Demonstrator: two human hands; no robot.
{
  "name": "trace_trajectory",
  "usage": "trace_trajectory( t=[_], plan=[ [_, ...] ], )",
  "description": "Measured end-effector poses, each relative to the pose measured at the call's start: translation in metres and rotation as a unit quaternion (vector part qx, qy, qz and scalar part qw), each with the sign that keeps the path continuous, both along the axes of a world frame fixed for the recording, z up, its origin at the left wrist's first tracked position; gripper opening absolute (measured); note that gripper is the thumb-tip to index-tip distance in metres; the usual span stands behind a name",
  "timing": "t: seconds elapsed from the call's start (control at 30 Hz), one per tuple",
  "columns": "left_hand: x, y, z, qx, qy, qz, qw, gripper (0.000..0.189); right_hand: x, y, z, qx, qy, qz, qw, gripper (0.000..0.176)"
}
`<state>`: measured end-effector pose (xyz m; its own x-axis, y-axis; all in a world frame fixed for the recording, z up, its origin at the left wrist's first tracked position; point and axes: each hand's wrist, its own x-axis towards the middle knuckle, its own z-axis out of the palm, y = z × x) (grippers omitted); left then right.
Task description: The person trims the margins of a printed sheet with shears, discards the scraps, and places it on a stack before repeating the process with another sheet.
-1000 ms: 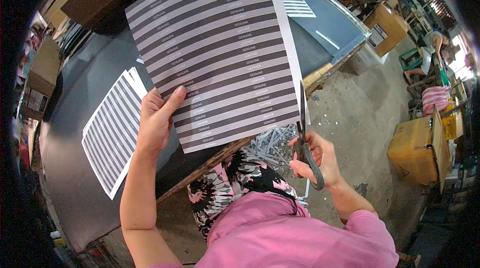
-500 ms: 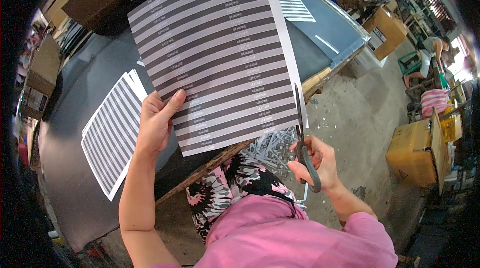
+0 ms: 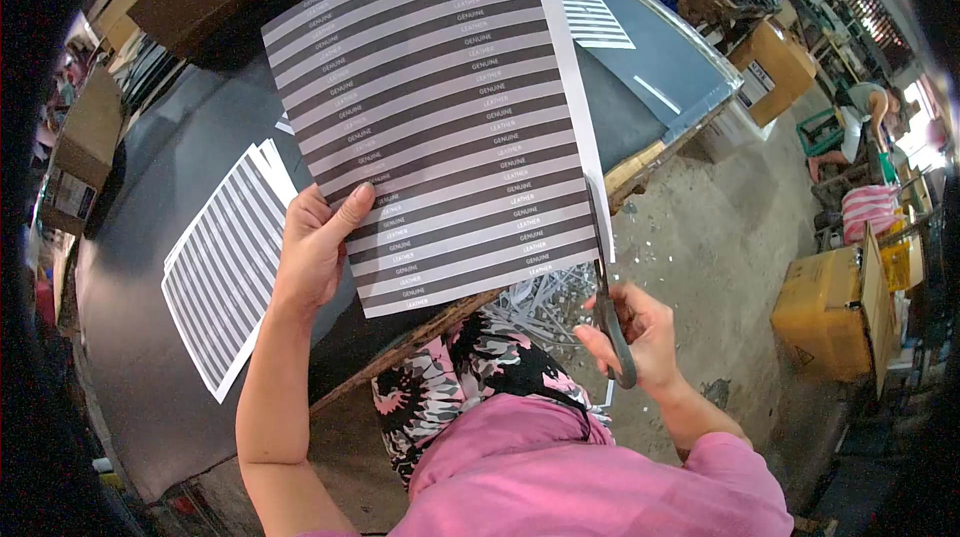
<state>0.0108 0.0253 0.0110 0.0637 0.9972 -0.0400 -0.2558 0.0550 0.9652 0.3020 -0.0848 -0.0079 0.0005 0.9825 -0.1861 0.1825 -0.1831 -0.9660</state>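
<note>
A large paper sheet printed with dark and light stripes and the words "GENUINE LEATHER" is held up over the table. My left hand grips its lower left edge, thumb on the printed face. In my right hand is a pair of dark scissors, fingers in the handles. The blades point up along the sheet's right edge, near its lower right corner, beside the white margin. A stack of similar striped sheets lies on the dark table to the left.
Another striped sheet rests at the table's far right. Paper strips are heaped below the table edge, with scraps on the concrete floor. Cardboard boxes stand to the right. A person bends over at the far right.
The sheet has shifted slightly to the right and down. The scissor blades now sit closer against its printed edge. My left hand keeps its hold.
</note>
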Motion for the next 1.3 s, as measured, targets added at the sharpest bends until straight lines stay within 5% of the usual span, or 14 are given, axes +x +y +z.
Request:
trace_trajectory(
  t=[0.3, 0.63, 1.3],
  plan=[
    [-0.002, 0.001, -0.004, -0.003, 0.004, -0.013, 1.000, 0.029, 0.000, 0.000, -0.004, 0.013, -0.046, -0.009, 0.999, 0.032],
    [0.002, -0.003, -0.005, -0.004, 0.069, -0.085, 0.994, 0.030, 0.001, 0.008, -0.005, 0.020, 0.031, -0.032, 0.999, 0.032],
    [0.010, -0.006, -0.009, -0.026, 0.003, -0.072, 0.997, 0.030, -0.001, 0.019, -0.008, 0.059, 0.046, -0.043, 0.996, 0.028]
  ],
)
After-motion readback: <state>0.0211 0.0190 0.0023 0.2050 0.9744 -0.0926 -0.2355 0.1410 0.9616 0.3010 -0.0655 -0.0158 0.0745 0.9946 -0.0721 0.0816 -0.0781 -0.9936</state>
